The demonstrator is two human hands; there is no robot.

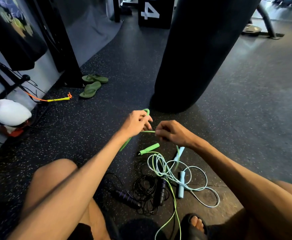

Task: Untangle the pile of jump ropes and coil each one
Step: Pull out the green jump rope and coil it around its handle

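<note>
Three ropes are lying close together: the green rope point(147, 131) is stretching between both hands, the left hand point(136, 122) gripping coiled loops and the right hand point(173, 133) pinching the strand. Its tail is threading through the blue rope point(181, 185) beside the black rope point(144, 187) on the floor point(245, 118); winding on is probably risking dragging them along and tightening the snarl

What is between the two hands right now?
A short straight stretch of green rope runs from the left hand to the right hand, both gripping it, as the head view shows.
</note>
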